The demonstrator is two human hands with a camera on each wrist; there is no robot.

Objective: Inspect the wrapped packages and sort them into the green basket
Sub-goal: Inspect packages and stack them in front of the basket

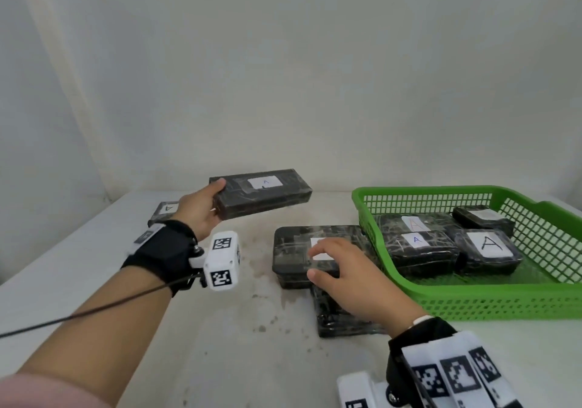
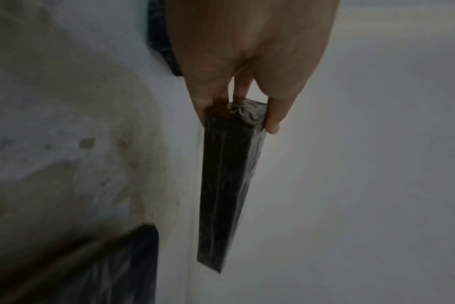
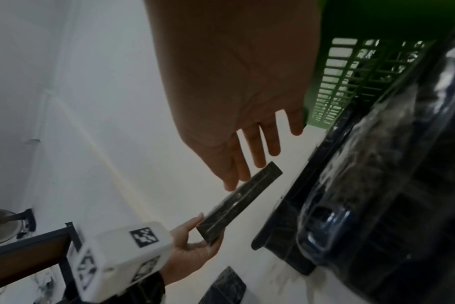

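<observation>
Currently long package [image 1: 261, 192] is gripped label-up by left hand [image 1: 201, 210] for inspection; right hand [image 1: 343, 277], fingers relaxed, is reaching over flat package [image 1: 293, 250] beside green basket [image 1: 472, 300].

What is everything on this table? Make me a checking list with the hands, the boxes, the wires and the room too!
Surface: white table, stained with grey specks.
Job's things: green basket holds four black wrapped packages; three show an A label, the far one's label is unreadable. Long package is held off the table. Wide package lies beside the basket, on top of a lower package. Small package lies far left.
Clutter: nothing seen.
Grippers: left hand grips the long package's end; right hand is over the wide package, fingers straight in the right wrist view.
Cables: black cable from the left wrist.
Surroundings: plain pale wall.
</observation>
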